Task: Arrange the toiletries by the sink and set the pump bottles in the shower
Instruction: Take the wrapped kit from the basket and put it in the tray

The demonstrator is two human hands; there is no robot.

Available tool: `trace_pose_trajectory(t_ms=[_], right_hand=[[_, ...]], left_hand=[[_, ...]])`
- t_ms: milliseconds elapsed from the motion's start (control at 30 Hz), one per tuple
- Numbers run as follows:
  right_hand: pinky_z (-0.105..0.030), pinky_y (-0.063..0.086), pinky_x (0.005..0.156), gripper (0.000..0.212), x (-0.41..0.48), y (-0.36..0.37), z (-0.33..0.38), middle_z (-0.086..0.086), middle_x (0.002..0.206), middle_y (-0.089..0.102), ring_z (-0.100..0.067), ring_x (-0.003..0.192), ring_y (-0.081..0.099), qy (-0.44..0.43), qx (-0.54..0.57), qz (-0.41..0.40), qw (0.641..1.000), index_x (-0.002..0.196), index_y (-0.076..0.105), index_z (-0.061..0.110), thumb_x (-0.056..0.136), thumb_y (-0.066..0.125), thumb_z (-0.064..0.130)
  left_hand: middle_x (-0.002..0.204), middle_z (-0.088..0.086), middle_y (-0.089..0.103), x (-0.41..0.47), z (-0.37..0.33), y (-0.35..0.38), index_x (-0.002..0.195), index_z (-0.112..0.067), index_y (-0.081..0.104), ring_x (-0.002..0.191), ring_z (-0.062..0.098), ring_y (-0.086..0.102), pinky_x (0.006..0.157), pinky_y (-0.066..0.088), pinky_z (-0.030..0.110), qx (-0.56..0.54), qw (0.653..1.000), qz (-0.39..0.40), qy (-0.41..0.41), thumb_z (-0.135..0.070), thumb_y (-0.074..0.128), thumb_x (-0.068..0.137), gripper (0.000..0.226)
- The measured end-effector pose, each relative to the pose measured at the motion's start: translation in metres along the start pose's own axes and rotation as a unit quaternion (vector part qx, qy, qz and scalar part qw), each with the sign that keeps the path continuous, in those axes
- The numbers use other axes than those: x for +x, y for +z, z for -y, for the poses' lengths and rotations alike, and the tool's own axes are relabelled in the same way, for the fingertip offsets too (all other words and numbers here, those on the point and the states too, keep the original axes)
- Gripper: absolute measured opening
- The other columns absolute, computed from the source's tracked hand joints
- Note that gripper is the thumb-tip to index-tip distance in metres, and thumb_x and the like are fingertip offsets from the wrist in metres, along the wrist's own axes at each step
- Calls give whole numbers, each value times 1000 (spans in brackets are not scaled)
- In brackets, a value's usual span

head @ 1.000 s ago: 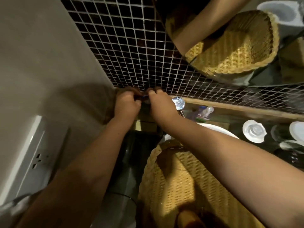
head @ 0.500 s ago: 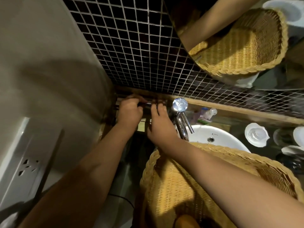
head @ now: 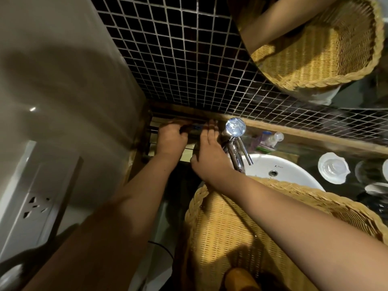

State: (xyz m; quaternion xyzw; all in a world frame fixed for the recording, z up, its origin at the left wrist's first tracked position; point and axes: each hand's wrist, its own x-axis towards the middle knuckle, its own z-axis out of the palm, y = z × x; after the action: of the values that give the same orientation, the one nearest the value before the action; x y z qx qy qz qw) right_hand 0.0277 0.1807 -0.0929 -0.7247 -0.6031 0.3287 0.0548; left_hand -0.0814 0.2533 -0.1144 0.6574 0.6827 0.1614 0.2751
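While both arms are reaching to the far shelf under the dark tiled wall (head: 189, 59), the left hand (head: 171, 137) is curling around a small dark item with a blue patch (head: 194, 128), and the right hand (head: 210, 154) is lying flat, fingers extended, against its right end, just left of the faucet (head: 236, 143). Nearer, a wicker basket (head: 231, 227) is sitting over the white sink (head: 283, 171).

We see both hands at a rack in the corner under the dark tiled wall (head: 178, 59): left hand (head: 171, 138) curled on a small dark item with a blue patch (head: 194, 129), right hand (head: 210, 156) flat, fingers spread beside it. Chrome tap (head: 236, 141) touches the right hand's edge, white sink (head: 279, 171) behind. Wicker basket (head: 220, 227) sits under the right forearm; shells (head: 333, 168) lie right of the sink.
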Motion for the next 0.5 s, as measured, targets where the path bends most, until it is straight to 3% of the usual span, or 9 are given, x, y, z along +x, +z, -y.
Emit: trace_pose_trajectory(t_ms=[133, 233, 300, 400, 500], right_hand=[[-38, 3, 119, 98, 7, 3, 0, -17, 163, -20, -30, 149, -21, 18, -39, 41, 998, 154, -11, 3, 91, 61, 23], [-41, 5, 120, 109, 10, 5, 2, -16, 162, -21, -31, 147, -26, 29, -73, 51, 996, 155, -11, 3, 85, 70, 25], [-43, 7, 120, 110, 11, 5, 4, -15, 163, -18, -30, 147, -25, 35, -87, 41, 995, 155, -9, 5, 83, 71, 27], [-43, 8, 120, 101, 11, 7, 4, -15, 164, -18, -31, 148, -25, 32, -99, 19, 994, 156, -7, 8, 88, 65, 30], [-42, 5, 121, 93, 14, 8, 5, -15, 164, -16, -31, 148, -24, 41, -112, 31, 992, 156, -4, 8, 92, 59, 33]], left_hand=[[106, 9, 66, -1, 3, 2, 112, -10, 71, 89, 24, 63, 72, 47, 28, -1, 999, 29, 17, -8, 62, 91, 23], [120, 14, 61, -6, 7, 4, 120, -11, 68, 107, 30, 59, 89, 51, 36, 6, 997, 51, 54, -9, 59, 92, 30], [125, 17, 58, -13, 11, 5, 127, -13, 63, 112, 35, 55, 93, 48, 43, 64, 993, 46, 90, -16, 58, 94, 34], [135, 15, 54, -25, 19, 10, 132, -15, 59, 116, 37, 53, 95, 45, 50, 134, 978, 16, 160, -19, 60, 91, 41], [148, 10, 44, -29, 27, 15, 139, -18, 52, 122, 37, 50, 100, 41, 50, 172, 969, 42, 171, -18, 61, 88, 51]])
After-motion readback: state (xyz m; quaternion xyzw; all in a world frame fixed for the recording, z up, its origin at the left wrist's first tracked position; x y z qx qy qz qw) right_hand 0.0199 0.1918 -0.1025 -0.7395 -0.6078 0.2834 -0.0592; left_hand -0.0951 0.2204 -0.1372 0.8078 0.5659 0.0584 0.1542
